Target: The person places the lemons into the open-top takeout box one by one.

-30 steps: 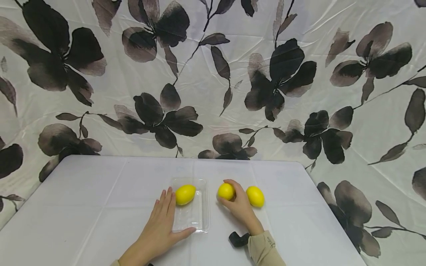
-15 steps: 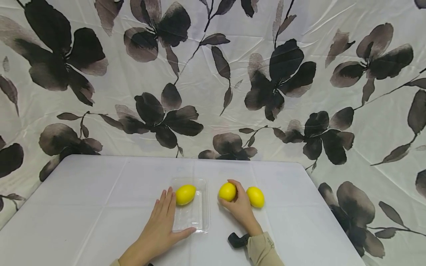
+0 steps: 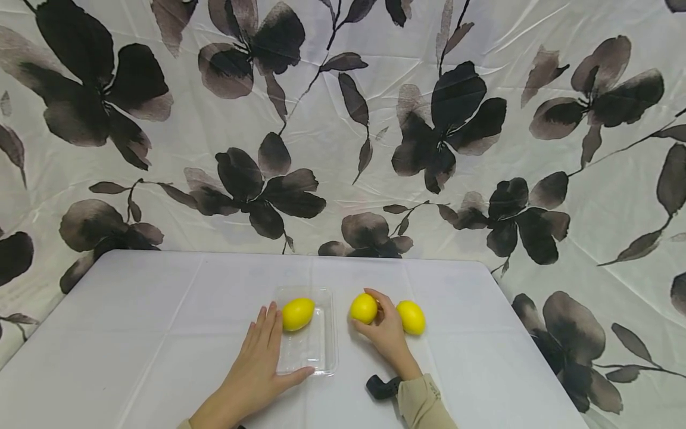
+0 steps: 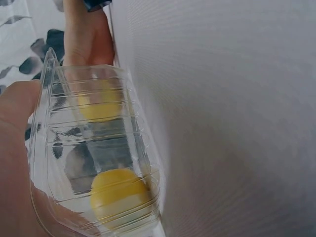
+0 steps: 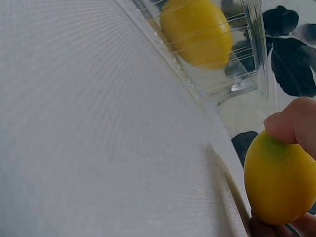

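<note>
A clear plastic container stands on the table with one yellow lemon lying in its far part. Along the container's left side rests my left hand, fingers straight and thumb stretched out by the near rim. To the right of the container, my right hand grips a second lemon between thumb and fingers. The right wrist view shows the thumb on top of this lemon, which has a greenish patch. Just right of that hand lies a third lemon.
A white cloth covers the table. Behind it hangs a pale curtain printed with dark flowers. A black curved object sits at the right wrist, beside the beige sleeve.
Almost nothing differs. The right hand and its lemon have shifted very slightly, while the left hand, the container and the other lemons stay in place.
</note>
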`<state>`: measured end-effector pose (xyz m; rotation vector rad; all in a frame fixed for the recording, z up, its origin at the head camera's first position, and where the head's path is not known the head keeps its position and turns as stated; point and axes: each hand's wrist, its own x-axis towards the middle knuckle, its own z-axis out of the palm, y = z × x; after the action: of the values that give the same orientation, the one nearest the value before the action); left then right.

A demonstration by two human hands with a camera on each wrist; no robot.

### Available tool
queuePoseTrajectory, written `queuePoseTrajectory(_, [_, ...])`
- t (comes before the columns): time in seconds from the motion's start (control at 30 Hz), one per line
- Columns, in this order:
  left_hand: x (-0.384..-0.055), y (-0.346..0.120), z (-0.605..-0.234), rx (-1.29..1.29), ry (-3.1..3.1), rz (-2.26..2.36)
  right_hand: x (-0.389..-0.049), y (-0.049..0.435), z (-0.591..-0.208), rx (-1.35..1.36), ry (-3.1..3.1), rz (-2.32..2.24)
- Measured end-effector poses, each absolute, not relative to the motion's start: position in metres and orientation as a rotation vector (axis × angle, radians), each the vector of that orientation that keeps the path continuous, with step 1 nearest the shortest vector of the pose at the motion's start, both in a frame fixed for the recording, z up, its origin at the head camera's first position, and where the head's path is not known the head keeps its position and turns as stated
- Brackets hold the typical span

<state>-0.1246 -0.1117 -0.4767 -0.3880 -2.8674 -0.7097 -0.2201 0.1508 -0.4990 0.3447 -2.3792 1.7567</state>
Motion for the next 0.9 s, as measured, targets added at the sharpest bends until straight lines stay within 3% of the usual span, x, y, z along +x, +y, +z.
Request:
queuePoseTrajectory(0.17, [-0.125, -0.112, -0.476, -0.385, -2.87, -0.721, -0.208, 0.147, -0.472, 0.313, -2.389, 1.853])
queuePoseTrajectory(0.9, [-0.126, -0.112, -0.475, -0.388, -2.866, -0.709, -0.199, 0.126, -0.454, 0.473, -2.343, 1.915])
